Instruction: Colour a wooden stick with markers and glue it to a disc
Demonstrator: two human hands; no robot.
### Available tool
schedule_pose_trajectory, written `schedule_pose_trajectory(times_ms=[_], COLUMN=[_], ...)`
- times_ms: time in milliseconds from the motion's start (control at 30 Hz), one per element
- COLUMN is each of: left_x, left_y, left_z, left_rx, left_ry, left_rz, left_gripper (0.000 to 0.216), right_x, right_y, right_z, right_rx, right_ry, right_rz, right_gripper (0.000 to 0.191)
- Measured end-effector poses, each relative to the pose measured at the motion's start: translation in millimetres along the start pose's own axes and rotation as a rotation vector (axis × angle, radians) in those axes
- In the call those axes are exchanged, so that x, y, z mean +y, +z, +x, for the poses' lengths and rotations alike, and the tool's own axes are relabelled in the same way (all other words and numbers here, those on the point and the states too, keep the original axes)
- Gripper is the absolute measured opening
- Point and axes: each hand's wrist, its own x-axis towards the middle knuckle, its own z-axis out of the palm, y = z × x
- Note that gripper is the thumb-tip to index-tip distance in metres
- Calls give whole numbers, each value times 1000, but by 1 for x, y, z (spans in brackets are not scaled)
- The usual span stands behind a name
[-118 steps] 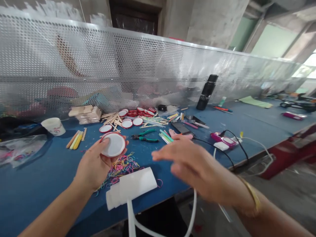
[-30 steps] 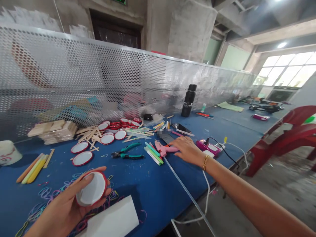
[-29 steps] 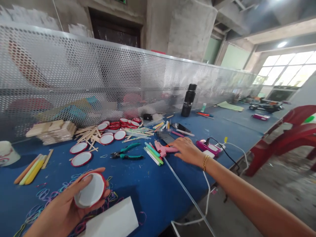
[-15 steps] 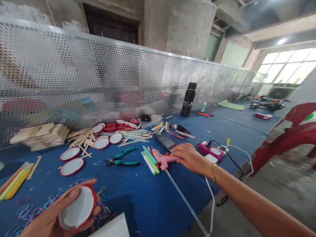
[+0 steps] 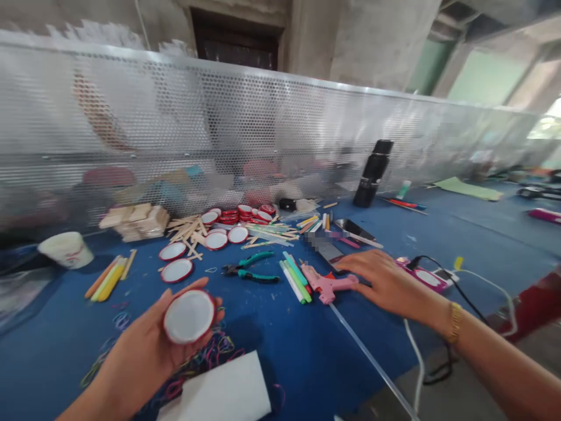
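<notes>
My left hand (image 5: 151, 336) holds a red-rimmed round lid (image 5: 190, 316), its white inside facing up, resting on the palm and fingers. On the blue table, my right hand (image 5: 385, 280) hovers beside the handle of a pink glue gun (image 5: 326, 283), fingers stretched over the edge of a phone (image 5: 328, 252). A long clear glue stick (image 5: 368, 354) sticks out of the gun's back toward the front edge. Left of the gun lie green and teal markers (image 5: 295, 278) and teal-handled cutting pliers (image 5: 252, 270).
More lids (image 5: 177, 270) and wooden sticks (image 5: 188, 231) lie farther back. Loose coloured bands (image 5: 219, 345) and white paper (image 5: 228, 389) are in front. A black bottle (image 5: 373, 175) stands near the perforated metal screen (image 5: 263, 117). A cabled pink device (image 5: 427, 278) is at right.
The view has swung left. My left hand has raised the lid and turned it flatter toward me. My right hand's fingers have stretched out from the glue gun handle toward the phone.
</notes>
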Motion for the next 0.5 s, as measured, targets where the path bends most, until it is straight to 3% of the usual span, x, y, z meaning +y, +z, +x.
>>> schedule_pose_trajectory(times_ms=[100,233,367,500], left_x=[5,11,20,36], left_y=[3,0,-7,-15], left_z=[-4,-7,-7,-5], left_rx=[-47,-14,91,209], left_ry=[-62,-27,116,329], left_rz=[-17,-94,-262,-346], left_gripper=[50,44,41,39], right_x=[-25,-71,-106,-137], right_y=[-13,-25,-23,-1], right_z=[11,34,71,123], right_rx=[77,41,-41,-138], right_ry=[-72,-240,-347,-370], right_rz=[25,105,168,203], right_gripper=[28,24,20,16])
